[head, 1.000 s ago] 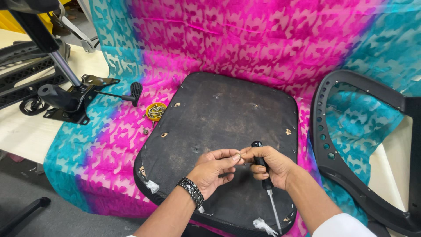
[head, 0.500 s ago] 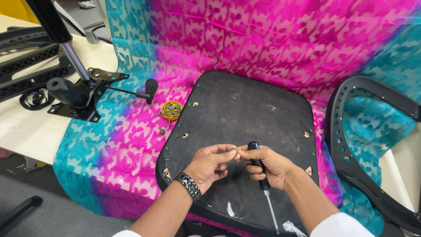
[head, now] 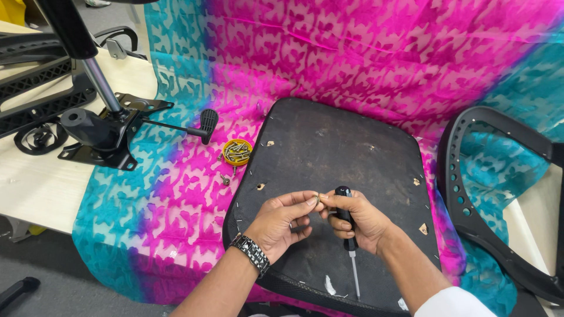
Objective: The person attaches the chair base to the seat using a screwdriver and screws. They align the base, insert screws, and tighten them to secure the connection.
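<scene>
My left hand (head: 283, 219) and my right hand (head: 357, 218) meet over the near part of a black chair seat (head: 335, 147) that lies underside up. Their fingertips pinch a small metal part (head: 317, 199) between them; it is too small to tell what kind. My right hand also grips a black-handled screwdriver (head: 348, 235) in its palm, shaft pointing down toward me. A dark metal watch (head: 252, 255) sits on my left wrist.
A small yellow dish of screws (head: 237, 151) lies left of the seat on a pink and teal cloth (head: 364, 53). A black chair tilt mechanism with lever (head: 111, 126) stands at the left. A black chair backrest frame (head: 487, 194) lies at the right.
The view has shifted, so the seat and dish now sit further right and lower. My hands stay together over the seat, still pinching the small part, with the screwdriver in my right hand.
</scene>
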